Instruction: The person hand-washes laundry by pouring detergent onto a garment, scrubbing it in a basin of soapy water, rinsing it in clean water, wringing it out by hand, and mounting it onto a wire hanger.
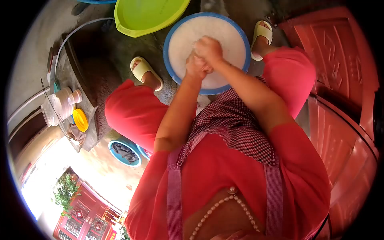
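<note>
A round basin with a blue rim [167,60] stands on the floor between my feet, filled with whitish, sudsy-looking water [224,38]. Over it, my left hand [196,66] and my right hand [209,49] are closed and pressed against each other. My right hand sits slightly farther forward and to the right of my left. The fingers are partly hidden and a little blurred. Whatever they grip, if anything, I cannot make out.
A lime-green tub [148,16] lies beyond the basin at left. Left of me are a stone ledge [86,120] with a yellow bowl [80,120] and a blue bucket [125,153] holding dark cloth [124,152]. A red door [336,52] is at right.
</note>
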`<state>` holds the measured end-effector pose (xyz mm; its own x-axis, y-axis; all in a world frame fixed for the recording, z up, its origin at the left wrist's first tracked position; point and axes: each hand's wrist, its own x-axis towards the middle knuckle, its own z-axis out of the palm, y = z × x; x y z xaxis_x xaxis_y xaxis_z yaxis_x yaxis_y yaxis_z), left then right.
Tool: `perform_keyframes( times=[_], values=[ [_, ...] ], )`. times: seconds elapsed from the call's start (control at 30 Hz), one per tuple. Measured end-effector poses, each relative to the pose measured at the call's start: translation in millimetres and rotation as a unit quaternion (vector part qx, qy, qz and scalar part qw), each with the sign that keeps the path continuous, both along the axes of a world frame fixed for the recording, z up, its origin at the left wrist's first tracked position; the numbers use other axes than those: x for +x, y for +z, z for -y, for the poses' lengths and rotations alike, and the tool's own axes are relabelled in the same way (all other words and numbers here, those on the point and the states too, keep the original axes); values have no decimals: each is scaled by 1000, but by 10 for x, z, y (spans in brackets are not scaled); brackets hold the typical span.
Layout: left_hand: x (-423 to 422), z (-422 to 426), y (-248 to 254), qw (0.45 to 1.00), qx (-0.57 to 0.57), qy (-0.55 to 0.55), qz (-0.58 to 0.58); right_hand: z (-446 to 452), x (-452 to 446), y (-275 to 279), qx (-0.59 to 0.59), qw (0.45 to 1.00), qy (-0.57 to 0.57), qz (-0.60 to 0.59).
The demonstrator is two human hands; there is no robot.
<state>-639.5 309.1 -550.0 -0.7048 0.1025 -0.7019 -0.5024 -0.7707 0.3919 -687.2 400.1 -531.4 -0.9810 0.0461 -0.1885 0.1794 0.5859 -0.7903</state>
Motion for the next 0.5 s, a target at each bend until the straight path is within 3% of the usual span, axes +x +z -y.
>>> perform_keyframes(
  times=[0.03,0.07,0.17,0.2,0.3,0.33,0.43,0.5],
  values=[
    [-22,-76,101,999,-19,3,45,-34,-44,-7,3,1000,-7,21],
    [-39,-11,40,997,6,-27,66,2,42,-187,-68,997,26,-20],
    [69,2,-44,999,50,2,13,371,468,345,-102,990,64,-68],
    [75,26,-48,998,60,13,-9,417,534,435,-109,978,86,-158],
    [48,129,-33,993,84,39,-76,159,229,192,-94,995,10,-22],
    [41,142,7,994,82,13,-68,78,40,-33,-68,997,-33,19],
    [-75,141,282,994,78,-63,-49,-21,-167,-33,-99,993,-32,61],
    [-159,228,451,991,113,-38,-67,-44,-238,49,-258,963,-25,76]
  ],
)
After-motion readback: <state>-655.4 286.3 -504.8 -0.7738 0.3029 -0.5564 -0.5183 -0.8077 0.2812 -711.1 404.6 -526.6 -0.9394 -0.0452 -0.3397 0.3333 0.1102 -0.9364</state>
